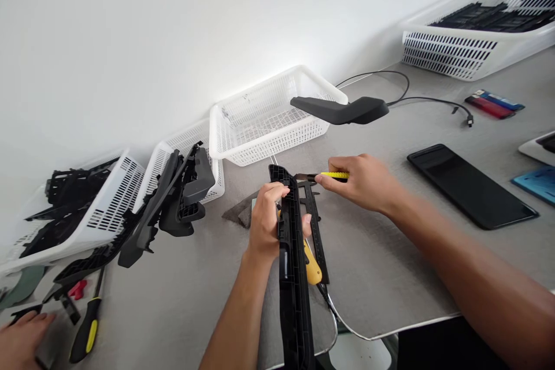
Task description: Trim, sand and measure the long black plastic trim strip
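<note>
My left hand point(263, 222) is wrapped round a long black plastic trim piece point(295, 289), its ribbed side showing, held upright over the table. In my right hand point(368, 185) is a yellow utility knife point(336, 176). Its blade meets, or nearly meets, the right edge of the trim piece near the top. Behind the piece lie a dark caliper point(318, 237) and a yellow-handled tool point(312, 265) with a cord, both partly hidden. A grey cloth point(237, 211) rests left of my left hand.
White baskets stand along the wall: one central point(269, 147), one far right point(451, 55), one left point(108, 208) with black parts. Dark trim pieces point(151, 214) lean at left. A phone point(470, 185) lies right. Another person's hand point(26, 335) and a screwdriver point(87, 326) are lower left.
</note>
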